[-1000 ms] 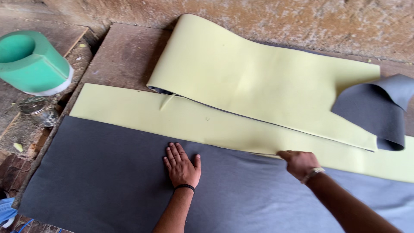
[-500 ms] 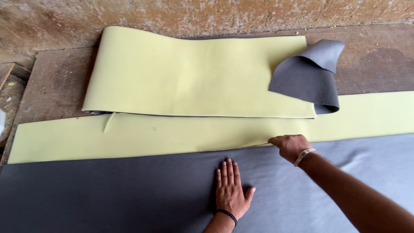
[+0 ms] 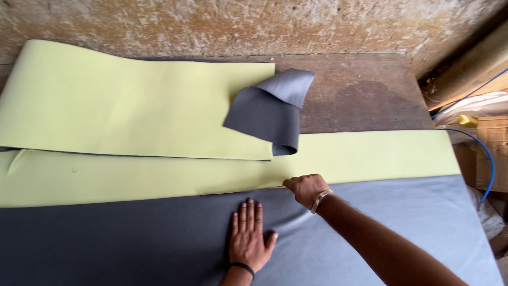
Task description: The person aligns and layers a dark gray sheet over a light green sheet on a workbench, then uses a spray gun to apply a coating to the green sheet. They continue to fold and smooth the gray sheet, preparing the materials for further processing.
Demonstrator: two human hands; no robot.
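Observation:
A large dark grey sheet [image 3: 127,238] lies flat across the near part of the wooden table [image 3: 360,100]. My left hand [image 3: 248,235] rests flat on it, fingers spread, a black band at the wrist. My right hand [image 3: 306,189], with a gold bracelet, pinches the grey sheet's far edge where it meets a long pale yellow sheet [image 3: 365,156]. A second pale yellow sheet [image 3: 127,103] lies behind, its right corner curled over to show a grey underside [image 3: 272,108].
A rough stone wall [image 3: 238,24] runs behind the table. To the right, past the table's edge, are a blue cable [image 3: 489,159], a cardboard box [image 3: 492,151] and pale wrapped material [image 3: 471,103].
The view has swung to the right, bringing the table's right end and the clutter beyond it into sight. My right hand has worked along the grey sheet's far edge; my left hand stays flat on the sheet.

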